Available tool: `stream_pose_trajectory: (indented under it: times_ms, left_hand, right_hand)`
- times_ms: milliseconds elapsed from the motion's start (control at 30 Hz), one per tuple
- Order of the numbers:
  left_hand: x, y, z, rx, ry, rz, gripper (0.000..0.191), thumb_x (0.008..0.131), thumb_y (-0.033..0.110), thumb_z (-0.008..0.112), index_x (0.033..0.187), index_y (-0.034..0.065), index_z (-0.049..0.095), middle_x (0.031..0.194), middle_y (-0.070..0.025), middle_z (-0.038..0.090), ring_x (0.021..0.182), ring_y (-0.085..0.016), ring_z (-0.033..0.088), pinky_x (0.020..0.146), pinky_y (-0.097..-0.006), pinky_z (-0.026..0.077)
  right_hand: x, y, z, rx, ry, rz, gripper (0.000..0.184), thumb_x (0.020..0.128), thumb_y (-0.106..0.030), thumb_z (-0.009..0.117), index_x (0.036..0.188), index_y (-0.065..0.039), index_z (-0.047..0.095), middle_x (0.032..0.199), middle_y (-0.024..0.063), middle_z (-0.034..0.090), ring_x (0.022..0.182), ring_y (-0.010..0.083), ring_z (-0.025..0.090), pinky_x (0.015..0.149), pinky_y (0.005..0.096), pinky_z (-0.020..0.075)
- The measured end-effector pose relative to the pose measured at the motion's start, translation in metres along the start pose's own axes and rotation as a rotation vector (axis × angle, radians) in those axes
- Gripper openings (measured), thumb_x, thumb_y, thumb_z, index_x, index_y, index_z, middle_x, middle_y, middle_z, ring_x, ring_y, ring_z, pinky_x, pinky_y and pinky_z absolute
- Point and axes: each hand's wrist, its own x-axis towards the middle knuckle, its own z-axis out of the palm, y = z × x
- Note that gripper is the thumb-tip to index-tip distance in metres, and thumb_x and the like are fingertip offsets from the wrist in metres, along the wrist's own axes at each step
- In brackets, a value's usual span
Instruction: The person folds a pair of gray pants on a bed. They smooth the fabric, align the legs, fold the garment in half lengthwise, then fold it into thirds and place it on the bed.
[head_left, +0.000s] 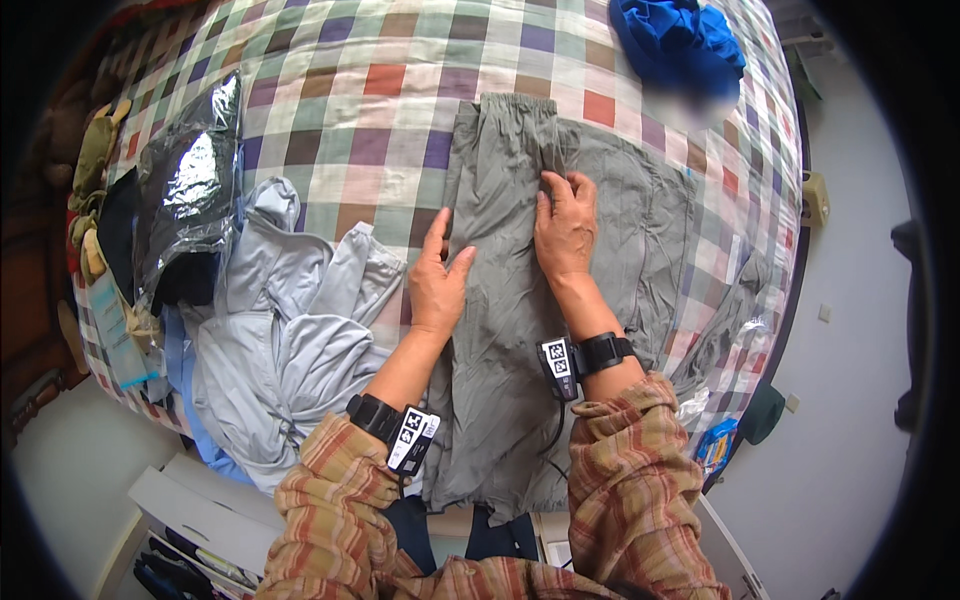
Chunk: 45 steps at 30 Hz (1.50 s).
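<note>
A thin grey garment (495, 315) lies on the checked bed cover in front of me, partly folded into a long strip. Its far end has a gathered, elastic-looking edge, and a wider layer spreads out to the right underneath. My left hand (439, 289) is at the strip's left edge, fingers and thumb apart, with nothing held. On the strip's right edge rests my right hand (568, 225), its fingers slightly bent and spread; the fingertips appear to touch the cloth. Each wrist wears a black strap with a small tagged device.
Left of the strip lies a crumpled light-grey zip garment (277, 360), beside dark clothing in a clear plastic bag (191, 180). A bright blue cloth (675, 37) sits at the far right of the bed (337, 157). Below the near edge, a drawer (187, 517) stands open with clothes inside.
</note>
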Motion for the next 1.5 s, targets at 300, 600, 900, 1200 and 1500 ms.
stream_pose_trajectory:
  times_ms: [300, 600, 900, 1200, 1500]
  left_hand:
    - [-0.112, -0.008, -0.023, 0.027, -0.114, -0.021, 0.085, 0.080, 0.016, 0.074, 0.148, 0.0046, 0.023, 0.111, -0.0250, 0.057, 0.096, -0.036, 0.061, 0.088, -0.0377, 0.048]
    - [-0.170, 0.008, -0.057, 0.287, -0.120, -0.272, 0.063, 0.082, 0.003, 0.067, 0.139, 0.0050, 0.042, 0.105, -0.0139, 0.058, 0.079, -0.025, 0.059, 0.071, -0.0328, 0.048]
    - [-0.196, 0.003, -0.011, 0.752, -0.482, 0.456, 0.077, 0.069, 0.024, 0.078, 0.138, 0.0121, 0.046, 0.137, -0.0230, 0.041, 0.132, -0.038, 0.038, 0.109, -0.0466, 0.032]
    - [-0.189, -0.019, -0.006, 0.927, -0.630, 0.164, 0.112, 0.058, 0.052, 0.083, 0.151, 0.0395, 0.022, 0.153, -0.0345, 0.007, 0.143, -0.050, 0.007, 0.114, -0.0586, 0.014]
    - [-0.184, -0.019, -0.007, 0.968, -0.692, 0.172, 0.108, 0.059, 0.057, 0.080, 0.150, 0.0383, 0.026, 0.153, -0.0347, 0.006, 0.143, -0.049, 0.007, 0.113, -0.0586, 0.015]
  right_hand:
    - [-0.127, -0.041, -0.036, -0.144, -0.380, -0.278, 0.060, 0.084, -0.022, 0.062, 0.139, -0.004, 0.046, 0.150, 0.0176, 0.035, 0.143, 0.0330, 0.026, 0.113, 0.0564, 0.0183]
    - [-0.137, -0.015, -0.013, -0.195, -0.430, -0.248, 0.074, 0.079, -0.048, 0.064, 0.145, -0.021, 0.042, 0.157, 0.0097, 0.023, 0.147, 0.0300, 0.015, 0.113, 0.0617, 0.0089]
    - [-0.123, -0.029, -0.030, -0.098, -0.330, -0.428, 0.053, 0.086, -0.018, 0.059, 0.137, -0.010, 0.049, 0.149, 0.0184, 0.036, 0.141, 0.0335, 0.031, 0.114, 0.0541, 0.0206]
    - [-0.042, -0.021, 0.014, -0.180, -0.434, -0.406, 0.075, 0.072, -0.063, 0.064, 0.138, -0.031, 0.049, 0.154, 0.0160, 0.027, 0.144, 0.0313, 0.022, 0.108, 0.0723, 0.0053]
    - [0.047, 0.010, 0.066, -0.330, -0.208, -0.396, 0.078, 0.077, -0.073, 0.052, 0.143, -0.032, 0.043, 0.155, 0.0152, 0.027, 0.145, 0.0311, 0.020, 0.113, 0.0633, 0.0006]
